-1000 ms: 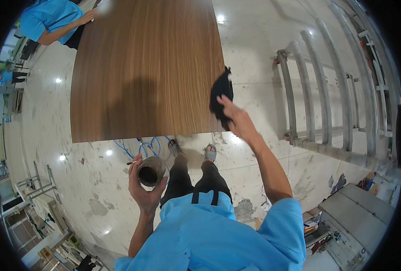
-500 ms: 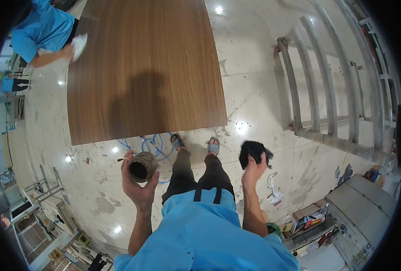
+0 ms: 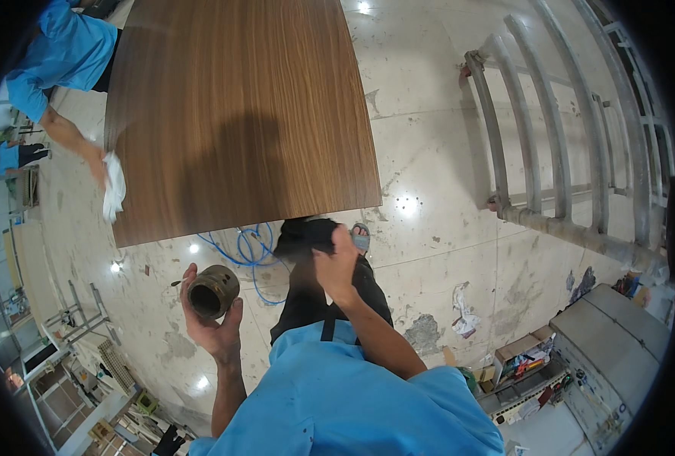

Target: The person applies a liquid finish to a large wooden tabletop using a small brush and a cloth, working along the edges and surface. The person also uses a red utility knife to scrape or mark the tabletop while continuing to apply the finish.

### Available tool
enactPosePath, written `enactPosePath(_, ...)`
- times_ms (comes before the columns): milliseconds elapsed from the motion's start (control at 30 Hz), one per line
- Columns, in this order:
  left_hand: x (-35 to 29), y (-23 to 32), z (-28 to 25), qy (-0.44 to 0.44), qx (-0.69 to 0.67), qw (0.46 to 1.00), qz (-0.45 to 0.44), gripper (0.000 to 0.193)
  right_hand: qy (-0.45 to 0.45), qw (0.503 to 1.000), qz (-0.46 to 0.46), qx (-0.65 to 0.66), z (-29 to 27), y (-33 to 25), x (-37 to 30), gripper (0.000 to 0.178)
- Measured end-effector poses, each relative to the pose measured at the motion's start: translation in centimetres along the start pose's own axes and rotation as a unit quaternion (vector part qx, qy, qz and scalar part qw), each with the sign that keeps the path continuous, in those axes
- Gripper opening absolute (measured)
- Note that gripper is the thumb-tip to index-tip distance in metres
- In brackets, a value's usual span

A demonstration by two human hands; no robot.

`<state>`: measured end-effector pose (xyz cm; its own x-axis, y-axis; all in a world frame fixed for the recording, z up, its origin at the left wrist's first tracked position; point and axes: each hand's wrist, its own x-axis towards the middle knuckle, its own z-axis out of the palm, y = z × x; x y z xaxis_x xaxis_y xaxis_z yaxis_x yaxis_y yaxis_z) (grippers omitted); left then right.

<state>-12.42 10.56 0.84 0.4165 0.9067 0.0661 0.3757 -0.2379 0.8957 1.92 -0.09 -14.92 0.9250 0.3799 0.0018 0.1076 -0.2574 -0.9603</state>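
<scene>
The left hand (image 3: 209, 323) cups a round, dirty tin (image 3: 212, 291), fingers curled around its side, low on the left above the floor (image 3: 428, 159). The right hand (image 3: 336, 264) grips a black cloth (image 3: 304, 234), fingers closed on it, just near the table's (image 3: 238, 106) near edge. Far left, a co-worker's hand (image 3: 98, 163) presses a white rag (image 3: 114, 186) at the table's left edge.

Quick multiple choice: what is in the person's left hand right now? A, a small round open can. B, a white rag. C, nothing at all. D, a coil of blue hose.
A: the left hand grips a small round can with its dark open mouth facing the camera, while the right hand holds a black cloth.
</scene>
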Motion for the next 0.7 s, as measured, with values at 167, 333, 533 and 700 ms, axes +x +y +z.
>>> enactPosePath(167,0.1,-0.7,0.1,0.003,0.014,1.0,-0.003,0.084,0.122,0.992,0.012,-0.013,-4.0,2.6,3.4,0.03)
enactPosePath(333,-0.6,-0.9,0.4,-0.015,0.007,1.0,-0.002,0.086,0.283,0.947,0.15,0.035,-8.9,4.6,5.1,0.019)
enactPosePath(533,-1.2,-1.1,0.8,-0.025,-0.018,0.999,-0.031,0.087,0.168,0.983,0.065,-0.041,-12.9,3.7,6.6,0.034)
enactPosePath(700,-1.6,-1.0,1.1,-0.045,0.003,0.999,-0.022,0.085,-0.058,0.983,-0.104,-0.14,-11.6,1.6,10.0,0.05)
